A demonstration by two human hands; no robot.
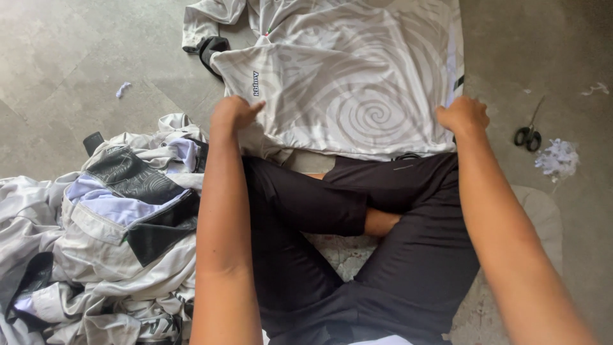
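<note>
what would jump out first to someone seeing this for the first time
The white shirt with grey swirl pattern, spread flat on the grey floor at top centre, catches the eye first. The left hand and right hand grip its near corners, arms reaching over crossed legs in black trousers. A heap of white and black garments fills the lower left, and black scissors lie on the right beside paper scraps.

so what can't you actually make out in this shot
- Head view: the fingers of the left hand and right hand are curled out of sight at the white swirl shirt; a grip can't be confirmed.
- The shirt's top is cut off by the upper edge.
- The clothes pile runs past the left and bottom edges.
- The scissors are too small to show their blades.
</note>
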